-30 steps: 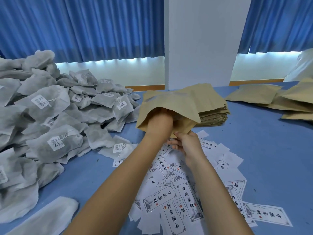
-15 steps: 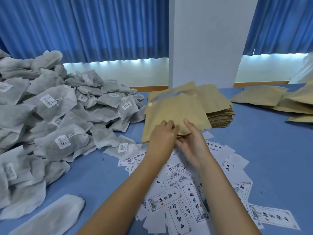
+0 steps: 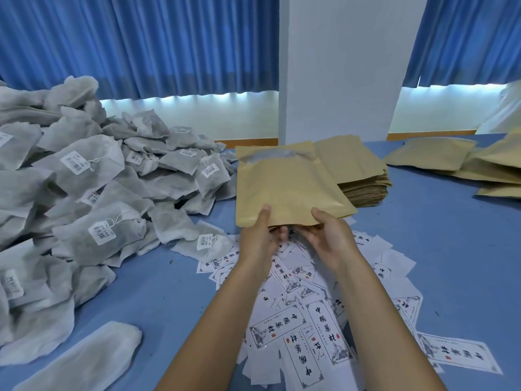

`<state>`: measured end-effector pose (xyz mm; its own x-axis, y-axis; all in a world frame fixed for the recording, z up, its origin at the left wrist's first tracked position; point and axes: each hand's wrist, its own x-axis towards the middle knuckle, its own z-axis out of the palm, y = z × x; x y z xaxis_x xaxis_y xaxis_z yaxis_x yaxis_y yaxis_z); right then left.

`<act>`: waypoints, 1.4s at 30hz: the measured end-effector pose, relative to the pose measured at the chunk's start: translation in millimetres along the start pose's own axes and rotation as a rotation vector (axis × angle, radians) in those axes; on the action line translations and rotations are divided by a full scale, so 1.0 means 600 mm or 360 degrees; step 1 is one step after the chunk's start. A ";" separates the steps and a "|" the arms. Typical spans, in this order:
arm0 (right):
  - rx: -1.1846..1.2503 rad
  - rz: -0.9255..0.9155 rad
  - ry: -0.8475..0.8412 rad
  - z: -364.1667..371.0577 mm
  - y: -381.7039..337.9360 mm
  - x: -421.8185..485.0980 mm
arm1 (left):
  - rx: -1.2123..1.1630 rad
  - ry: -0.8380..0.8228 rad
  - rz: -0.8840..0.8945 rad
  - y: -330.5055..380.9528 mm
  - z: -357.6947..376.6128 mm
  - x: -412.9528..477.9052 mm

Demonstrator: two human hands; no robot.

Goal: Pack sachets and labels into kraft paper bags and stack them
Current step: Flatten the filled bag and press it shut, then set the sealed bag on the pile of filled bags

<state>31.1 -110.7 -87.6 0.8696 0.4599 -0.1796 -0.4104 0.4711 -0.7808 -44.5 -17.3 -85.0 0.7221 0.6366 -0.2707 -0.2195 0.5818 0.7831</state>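
A kraft paper bag (image 3: 284,187) is held flat above the table, its clear-lined mouth turned away from me. My left hand (image 3: 260,235) and my right hand (image 3: 329,235) both pinch its near bottom edge, thumbs on top and fingers underneath. A big heap of grey sachets (image 3: 84,176) with barcode tags fills the left side. White printed labels (image 3: 304,314) lie scattered under my forearms. Behind the held bag sits a stack of flat kraft bags (image 3: 363,182).
Filled kraft bags (image 3: 462,162) lie piled at the far right on the blue table (image 3: 451,249). A white pillar (image 3: 338,69) and blue curtains stand behind the table. One loose sachet (image 3: 84,359) lies near the front left edge.
My left hand has come out of the bag's mouth. Both hands turned the bag flat and now grip its bottom edge, holding it a little higher.
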 end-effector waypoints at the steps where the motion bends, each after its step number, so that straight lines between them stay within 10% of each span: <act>1: -0.0085 -0.0019 0.0060 0.000 0.003 -0.002 | -0.0068 0.0025 0.0015 0.001 -0.006 0.001; 12: -0.0615 -0.0291 0.0488 -0.021 -0.012 -0.003 | -0.0148 0.0063 0.0104 0.004 -0.031 0.000; 42: -0.0196 -0.0002 0.0202 -0.003 0.014 -0.011 | 0.0032 0.0044 0.0160 -0.010 -0.028 -0.011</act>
<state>22.3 -111.1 -94.1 0.9010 0.3569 -0.2467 -0.3793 0.3723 -0.8471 -59.3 -16.4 -97.2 0.6787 0.7051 -0.2054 -0.2764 0.5045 0.8180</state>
